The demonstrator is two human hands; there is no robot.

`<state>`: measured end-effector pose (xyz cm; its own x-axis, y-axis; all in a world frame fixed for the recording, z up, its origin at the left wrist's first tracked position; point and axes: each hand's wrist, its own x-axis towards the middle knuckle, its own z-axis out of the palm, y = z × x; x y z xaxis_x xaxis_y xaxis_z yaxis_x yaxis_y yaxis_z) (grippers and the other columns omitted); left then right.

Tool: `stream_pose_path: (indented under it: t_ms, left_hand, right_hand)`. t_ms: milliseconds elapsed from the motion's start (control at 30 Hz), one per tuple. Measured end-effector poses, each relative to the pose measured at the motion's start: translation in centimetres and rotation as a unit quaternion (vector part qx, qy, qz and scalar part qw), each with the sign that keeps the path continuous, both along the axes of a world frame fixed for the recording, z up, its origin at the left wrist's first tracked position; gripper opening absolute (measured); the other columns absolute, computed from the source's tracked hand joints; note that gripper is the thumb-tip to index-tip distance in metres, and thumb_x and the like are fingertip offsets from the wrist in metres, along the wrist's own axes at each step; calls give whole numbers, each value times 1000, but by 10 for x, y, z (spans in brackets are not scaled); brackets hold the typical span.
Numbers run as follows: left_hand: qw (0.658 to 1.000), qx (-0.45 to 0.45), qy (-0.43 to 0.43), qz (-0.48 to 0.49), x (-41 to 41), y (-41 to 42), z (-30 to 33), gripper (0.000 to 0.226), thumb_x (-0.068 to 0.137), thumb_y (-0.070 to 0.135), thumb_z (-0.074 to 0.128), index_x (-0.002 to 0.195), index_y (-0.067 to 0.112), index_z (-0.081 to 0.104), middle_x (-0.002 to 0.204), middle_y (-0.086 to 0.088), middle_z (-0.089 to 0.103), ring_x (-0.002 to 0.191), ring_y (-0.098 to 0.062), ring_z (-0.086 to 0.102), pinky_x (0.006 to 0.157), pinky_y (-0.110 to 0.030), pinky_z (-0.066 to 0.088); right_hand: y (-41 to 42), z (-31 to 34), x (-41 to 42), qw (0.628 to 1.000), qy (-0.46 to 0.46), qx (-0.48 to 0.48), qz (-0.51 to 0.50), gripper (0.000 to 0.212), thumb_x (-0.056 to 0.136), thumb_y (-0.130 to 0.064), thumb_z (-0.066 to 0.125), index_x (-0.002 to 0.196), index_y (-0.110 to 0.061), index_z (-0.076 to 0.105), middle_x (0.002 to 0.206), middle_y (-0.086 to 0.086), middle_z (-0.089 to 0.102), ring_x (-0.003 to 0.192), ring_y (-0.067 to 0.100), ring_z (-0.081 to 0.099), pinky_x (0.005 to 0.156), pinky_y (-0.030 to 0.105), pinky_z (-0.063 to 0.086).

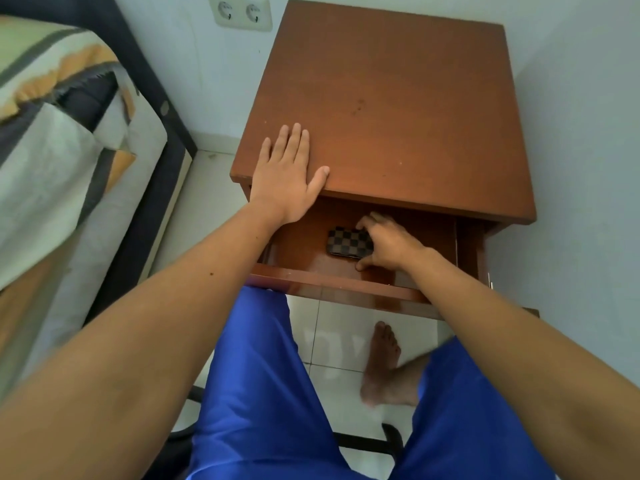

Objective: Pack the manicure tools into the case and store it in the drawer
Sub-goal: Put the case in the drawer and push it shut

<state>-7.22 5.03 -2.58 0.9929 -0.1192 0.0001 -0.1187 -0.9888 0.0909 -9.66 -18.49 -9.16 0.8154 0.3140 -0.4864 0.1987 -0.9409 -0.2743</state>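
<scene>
Though shut, dark checkered case [348,242].

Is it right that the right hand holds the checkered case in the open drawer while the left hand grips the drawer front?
Not quite. In the head view the left hand lies flat on the nightstand top, not gripping the drawer front. The right hand does hold the case in the open drawer.

Two hands: the left hand [285,174] and the right hand [388,242]. One checkered case [348,241], one open drawer [332,280], one nightstand [388,109], two wall sockets [240,11], one bed [65,140], one bare foot [382,362].
</scene>
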Motion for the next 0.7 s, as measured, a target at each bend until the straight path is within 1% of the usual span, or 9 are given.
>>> stream_pose_path:
  t_ms: [100, 200, 267, 333, 367, 400, 467, 567, 700]
  left_hand:
    - [1000, 2, -3, 2, 0, -1, 0, 83, 107, 64, 10, 171, 12, 11, 180, -8, 9, 167, -26, 3, 134, -47, 2]
    - [1000, 1, -3, 3, 0, -1, -1, 83, 107, 65, 10, 172, 13, 10, 180, -8, 8, 167, -26, 2, 134, -47, 2]
    - [1000, -2, -3, 2, 0, -1, 0, 83, 107, 65, 9, 172, 12, 11, 180, -8, 9, 167, -26, 2, 134, -47, 2]
    - [1000, 0, -3, 2, 0, -1, 0, 83, 107, 65, 9, 171, 12, 10, 180, -8, 9, 167, -26, 2, 134, -47, 2]
    - [1000, 0, -3, 2, 0, -2, 1, 83, 107, 65, 9, 171, 12, 10, 180, -9, 8, 167, -26, 2, 134, -47, 2]
    - [1000, 1, -2, 1, 0, -2, 1, 83, 107, 65, 8, 171, 12, 10, 180, -9, 8, 167, -27, 2, 134, -47, 2]
    - [1000, 0, -2, 1, -1, -2, 2, 84, 107, 65, 8, 171, 12, 9, 180, -9, 8, 167, -27, 2, 134, -47, 2]
    - [1000, 0, -1, 0, -1, -2, 2, 83, 107, 65, 8, 171, 12, 9, 180, -9, 8, 167, -27, 2, 134, -48, 2]
    - [1000, 0, 7, -5, 0, -1, 2, 84, 106, 65, 6, 171, 12, 7, 180, -9, 6, 167, -27, 1, 133, -47, 0]
  right_hand:
    - [-5, -1, 0, 1000, -2, 9, -8, 98, 66, -46, 96, 147, -25, 47, 168, 11, 31, 156, 37, 26, 123, 51, 30]
    - [-8, 12, -4, 1000, 7, 26, -9, 100, 71, -52, 91, 154, -27, 41, 170, 12, 27, 158, 37, 23, 125, 53, 29]
    - [-13, 27, -11, 997, -23, 65, -15, 87, 82, -56, 82, 154, -28, 43, 164, 10, 38, 152, 32, 37, 120, 51, 40]
    - [-23, 43, -28, 987, -71, 141, -30, 68, 90, -60, 71, 148, -31, 50, 145, -2, 56, 130, 18, 59, 103, 42, 55]
    - [-28, 51, -42, 978, -93, 185, -39, 66, 90, -65, 68, 146, -35, 51, 137, -11, 58, 120, 9, 61, 95, 36, 57]
    - [-33, 58, -57, 969, -110, 218, -41, 70, 87, -73, 66, 146, -39, 49, 134, -18, 56, 118, 3, 60, 93, 30, 56]
    - [-38, 64, -84, 963, -138, 230, -15, 95, 76, -86, 67, 155, -42, 36, 147, -22, 45, 132, -1, 49, 105, 26, 47]
    - [-38, 57, -95, 960, -231, 148, 58, 124, 72, -91, 65, 166, -26, 17, 169, -5, 23, 155, 16, 27, 125, 37, 28]
    - [-35, 55, -79, 930, -341, 107, 80, 133, 75, -93, 57, 167, -10, 10, 176, 10, 9, 164, 25, 8, 132, 46, 11]
